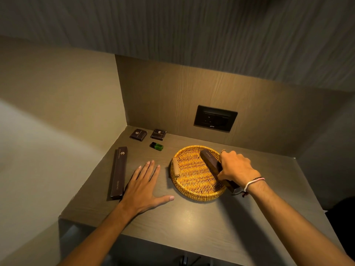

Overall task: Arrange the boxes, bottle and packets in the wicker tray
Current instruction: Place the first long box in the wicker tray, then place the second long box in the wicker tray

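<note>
Wicker tray, round and golden, sits on the brown counter right of centre, its right rim close to the side wall and its far rim short of the back panel with the black socket plate. The right hand grips a long dark box, which slants across the tray's right rim, one end over the weave, the other beyond the edge. Left of the tray, bare counter holds the left hand, flat and released, fingers spread. Beside that hand a second long box lies along the left wall. Beyond the tray's left side, a green bottle lies near two small dark packets against the back corner.
</note>
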The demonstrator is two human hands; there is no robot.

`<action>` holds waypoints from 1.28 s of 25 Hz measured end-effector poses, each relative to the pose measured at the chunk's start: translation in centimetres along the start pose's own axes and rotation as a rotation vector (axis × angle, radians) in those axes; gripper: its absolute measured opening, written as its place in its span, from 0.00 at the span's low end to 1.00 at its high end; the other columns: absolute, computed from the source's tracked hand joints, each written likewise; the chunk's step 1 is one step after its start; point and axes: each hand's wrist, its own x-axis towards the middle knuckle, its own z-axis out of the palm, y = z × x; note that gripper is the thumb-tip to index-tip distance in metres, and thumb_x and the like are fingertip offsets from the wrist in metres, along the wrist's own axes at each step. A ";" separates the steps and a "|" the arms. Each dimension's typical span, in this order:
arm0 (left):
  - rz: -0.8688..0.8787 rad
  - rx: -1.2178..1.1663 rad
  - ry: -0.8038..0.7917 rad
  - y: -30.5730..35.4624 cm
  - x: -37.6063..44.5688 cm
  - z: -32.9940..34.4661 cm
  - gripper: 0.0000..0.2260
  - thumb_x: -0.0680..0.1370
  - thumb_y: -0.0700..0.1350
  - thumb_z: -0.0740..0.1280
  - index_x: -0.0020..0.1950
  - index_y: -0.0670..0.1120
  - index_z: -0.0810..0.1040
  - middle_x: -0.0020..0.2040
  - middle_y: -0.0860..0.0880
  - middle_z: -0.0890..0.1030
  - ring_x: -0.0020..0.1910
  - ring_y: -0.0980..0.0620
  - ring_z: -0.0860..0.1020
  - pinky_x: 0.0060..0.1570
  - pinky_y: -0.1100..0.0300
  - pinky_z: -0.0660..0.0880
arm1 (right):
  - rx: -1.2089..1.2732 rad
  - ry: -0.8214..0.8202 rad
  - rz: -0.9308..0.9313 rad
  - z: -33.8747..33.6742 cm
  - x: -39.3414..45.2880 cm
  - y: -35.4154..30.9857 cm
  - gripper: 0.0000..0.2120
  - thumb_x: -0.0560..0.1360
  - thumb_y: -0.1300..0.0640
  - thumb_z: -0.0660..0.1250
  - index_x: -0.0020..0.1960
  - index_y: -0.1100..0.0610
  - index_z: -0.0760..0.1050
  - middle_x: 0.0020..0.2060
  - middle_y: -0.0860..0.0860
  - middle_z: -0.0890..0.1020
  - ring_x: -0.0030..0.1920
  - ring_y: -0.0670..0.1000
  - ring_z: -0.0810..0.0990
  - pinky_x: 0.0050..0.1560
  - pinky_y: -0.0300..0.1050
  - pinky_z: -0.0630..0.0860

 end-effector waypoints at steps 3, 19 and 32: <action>0.001 0.000 -0.007 0.0 0.0 -0.1 0.54 0.66 0.82 0.47 0.81 0.49 0.41 0.82 0.46 0.40 0.80 0.49 0.39 0.79 0.49 0.38 | -0.045 0.032 -0.008 0.1 -0.1 -0.1 0.23 0.71 0.51 0.75 0.62 0.57 0.73 0.54 0.56 0.79 0.55 0.59 0.81 0.56 0.57 0.80; 0.002 -0.002 -0.008 0.1 0.1 -0.2 0.53 0.67 0.82 0.47 0.81 0.49 0.42 0.82 0.46 0.41 0.81 0.49 0.40 0.78 0.50 0.37 | 0.426 0.616 0.039 1.7 3.2 7.3 0.07 0.81 0.49 0.59 0.53 0.50 0.73 0.50 0.54 0.81 0.48 0.58 0.80 0.47 0.56 0.77; -0.485 0.047 0.189 -5.2 0.9 -8.8 0.18 0.76 0.54 0.71 0.59 0.43 0.77 0.55 0.41 0.78 0.50 0.44 0.79 0.43 0.53 0.78 | 0.303 0.367 0.065 15.1 3.5 13.3 0.25 0.83 0.48 0.51 0.79 0.51 0.59 0.80 0.54 0.60 0.80 0.54 0.56 0.79 0.55 0.53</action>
